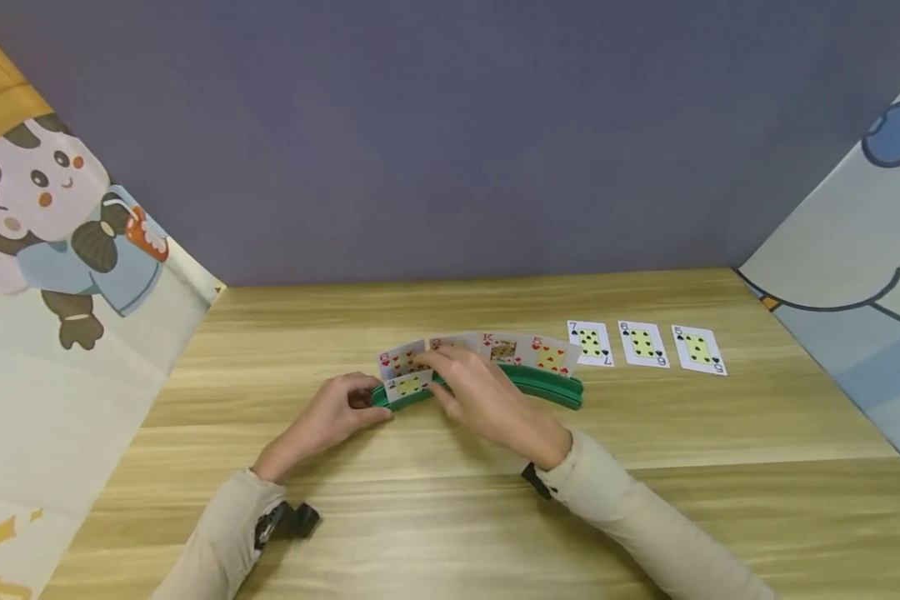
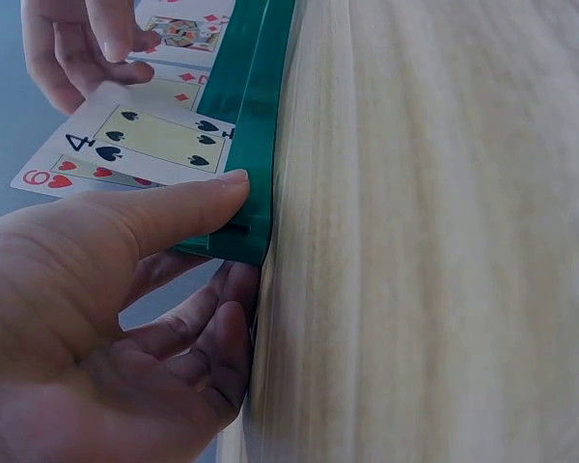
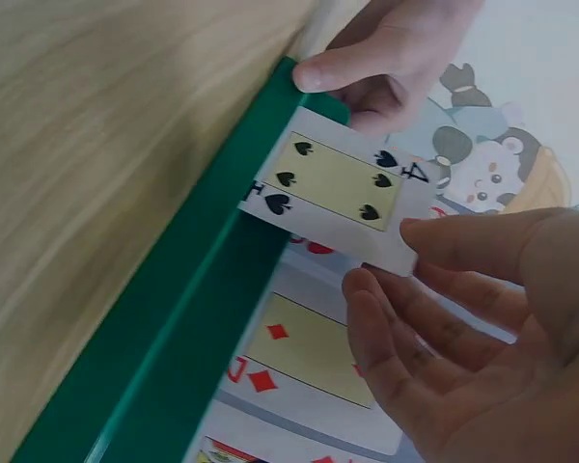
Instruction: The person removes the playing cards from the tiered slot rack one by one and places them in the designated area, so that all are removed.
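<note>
A curved green card holder (image 1: 543,385) stands on the table, with several playing cards upright in it. My left hand (image 1: 342,406) grips its left end, the thumb on the near face and the fingers behind. At that end the four of spades (image 3: 343,188) stands in front of the six of hearts (image 2: 39,177). My right hand (image 1: 474,392) is at the four of spades, thumb tip right by its edge and fingers loosely bent, apart from the thumb. Further right in the holder are a diamond card (image 3: 309,333), the king of diamonds (image 1: 503,348) and the five of hearts (image 1: 553,356).
Face up at the right lie the seven of spades (image 1: 590,342), the six of spades (image 1: 643,344) and the five of spades (image 1: 698,349). A dark grey panel (image 1: 465,150) borders the wooden table (image 1: 450,517) at the back, with cartoon-printed panels on both sides.
</note>
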A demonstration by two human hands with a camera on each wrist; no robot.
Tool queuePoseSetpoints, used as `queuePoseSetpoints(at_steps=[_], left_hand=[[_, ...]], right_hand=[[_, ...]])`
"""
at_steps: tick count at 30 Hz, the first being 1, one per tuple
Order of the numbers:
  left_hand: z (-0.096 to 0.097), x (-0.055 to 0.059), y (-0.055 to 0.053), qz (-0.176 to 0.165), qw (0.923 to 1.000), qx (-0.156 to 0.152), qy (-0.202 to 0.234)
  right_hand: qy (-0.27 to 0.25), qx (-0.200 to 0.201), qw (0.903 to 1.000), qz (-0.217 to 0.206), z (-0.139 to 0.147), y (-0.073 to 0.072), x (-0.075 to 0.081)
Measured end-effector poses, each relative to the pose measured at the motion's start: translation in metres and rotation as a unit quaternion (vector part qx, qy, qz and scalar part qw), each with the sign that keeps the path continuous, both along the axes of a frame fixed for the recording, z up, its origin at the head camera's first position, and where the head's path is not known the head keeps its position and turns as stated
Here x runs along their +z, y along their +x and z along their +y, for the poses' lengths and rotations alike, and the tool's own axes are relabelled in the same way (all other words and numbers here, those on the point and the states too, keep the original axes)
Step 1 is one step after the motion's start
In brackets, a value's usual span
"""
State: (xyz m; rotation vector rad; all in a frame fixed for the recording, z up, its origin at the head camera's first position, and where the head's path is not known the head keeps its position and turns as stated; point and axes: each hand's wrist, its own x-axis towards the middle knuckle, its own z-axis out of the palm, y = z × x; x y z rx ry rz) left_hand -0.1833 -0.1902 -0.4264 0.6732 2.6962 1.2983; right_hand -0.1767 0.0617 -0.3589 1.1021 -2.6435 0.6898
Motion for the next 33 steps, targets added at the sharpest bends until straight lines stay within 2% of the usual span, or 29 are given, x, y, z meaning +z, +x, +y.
queuePoseSetpoints(at_steps=[7, 13, 24, 33], left_hand=[[0.002, 0.001, 0.000, 0.001, 1.0000, -0.001, 0.002], [0.002, 0.003, 0.000, -0.004, 1.0000, -0.003, 0.005], [0.001, 0.003, 0.001, -0.017, 0.9998, 0.003, 0.010], [0.002, 0.002, 0.000, -0.010, 0.9999, 0.006, 0.010]], right_hand=[[-0.027, -0.002, 0.9989, -0.038, 0.000, -0.008, -0.009], [-0.057, -0.005, 0.9977, -0.038, 0.001, -0.011, -0.012], [-0.103, 0.002, 0.9944, -0.024, 0.007, -0.009, 0.003], [-0.128, 0.004, 0.9901, -0.059, 0.016, -0.008, 0.011]])
